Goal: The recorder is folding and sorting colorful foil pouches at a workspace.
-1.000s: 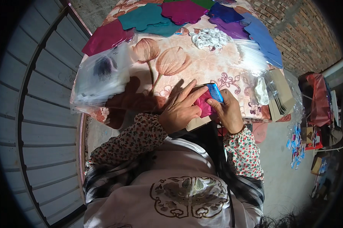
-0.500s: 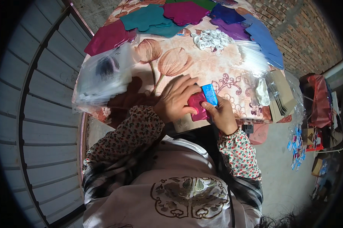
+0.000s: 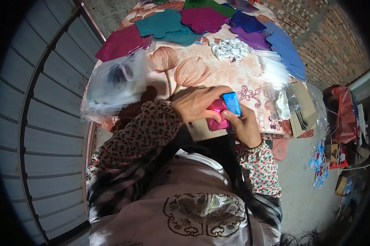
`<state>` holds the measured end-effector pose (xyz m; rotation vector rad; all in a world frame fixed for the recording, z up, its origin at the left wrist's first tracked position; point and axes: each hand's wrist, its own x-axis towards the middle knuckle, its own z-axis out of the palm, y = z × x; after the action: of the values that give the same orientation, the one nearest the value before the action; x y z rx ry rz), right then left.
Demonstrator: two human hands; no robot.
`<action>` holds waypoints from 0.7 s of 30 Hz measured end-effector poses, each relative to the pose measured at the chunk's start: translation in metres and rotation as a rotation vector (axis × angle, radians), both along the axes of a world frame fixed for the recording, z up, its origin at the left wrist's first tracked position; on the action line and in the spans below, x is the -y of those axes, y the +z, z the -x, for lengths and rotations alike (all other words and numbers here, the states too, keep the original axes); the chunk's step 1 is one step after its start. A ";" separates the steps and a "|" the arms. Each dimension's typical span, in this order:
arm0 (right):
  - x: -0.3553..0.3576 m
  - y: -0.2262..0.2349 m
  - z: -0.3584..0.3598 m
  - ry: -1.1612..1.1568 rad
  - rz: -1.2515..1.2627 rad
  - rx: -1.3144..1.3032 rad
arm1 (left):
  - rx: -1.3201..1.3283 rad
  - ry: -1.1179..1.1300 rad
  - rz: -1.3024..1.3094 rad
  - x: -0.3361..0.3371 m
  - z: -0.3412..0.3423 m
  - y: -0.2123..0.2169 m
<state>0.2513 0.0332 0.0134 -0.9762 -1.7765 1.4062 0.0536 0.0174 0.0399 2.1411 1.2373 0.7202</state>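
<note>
Close to the table's front edge, I hold a small folded magenta piece [image 3: 218,105] with a slight sheen; I cannot tell whether it is cloth or film. A blue printed card [image 3: 232,102] stands up from its far right side. My right hand [image 3: 247,126] grips both from the right, thumb on top. My left hand [image 3: 200,104] reaches over from the left, its thumb pressed on the magenta piece and its fingers curled around the far side, partly hidden. A flat tan piece [image 3: 203,130], looking like cardboard, lies below them at the edge.
Clear plastic bags [image 3: 117,84] are stacked at left. Across the back lie flat teal pieces [image 3: 162,26], with magenta, green, blue and purple ones. A heap of white loops [image 3: 231,50] and thin white strips [image 3: 272,67] lie at right, beyond a brown cardboard piece [image 3: 303,108].
My left hand has moved right and closed its fingers around the far side of the magenta piece. The blue card, held in my right hand, has shifted slightly right.
</note>
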 end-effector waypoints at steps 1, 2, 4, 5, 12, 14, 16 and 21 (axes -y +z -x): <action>0.000 0.000 -0.001 0.029 -0.006 0.041 | -0.012 -0.025 0.023 0.000 -0.002 0.003; 0.000 -0.003 0.000 0.030 -0.010 0.041 | -0.012 -0.025 0.019 0.001 -0.003 0.003; -0.001 -0.012 0.003 -0.068 -0.073 -0.018 | -0.089 0.026 -0.194 0.001 -0.004 0.004; -0.002 -0.014 0.003 -0.118 -0.104 -0.047 | -0.127 0.051 -0.300 0.002 -0.005 0.005; -0.022 0.001 -0.001 -0.506 -0.107 -0.349 | 0.667 0.163 0.240 0.071 -0.039 -0.053; -0.018 0.001 0.007 -0.544 -0.106 -0.417 | 1.049 0.223 0.247 0.054 -0.044 -0.066; -0.007 -0.004 0.019 -0.562 -0.059 -0.433 | 1.818 0.333 0.257 0.033 -0.055 -0.067; 0.010 -0.013 0.041 -0.532 0.118 -0.612 | 1.826 0.399 0.175 0.008 -0.065 -0.033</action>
<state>0.2101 0.0228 0.0008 -0.8661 -0.9127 1.2813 0.1188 0.0099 0.0073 0.3825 0.5007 1.8963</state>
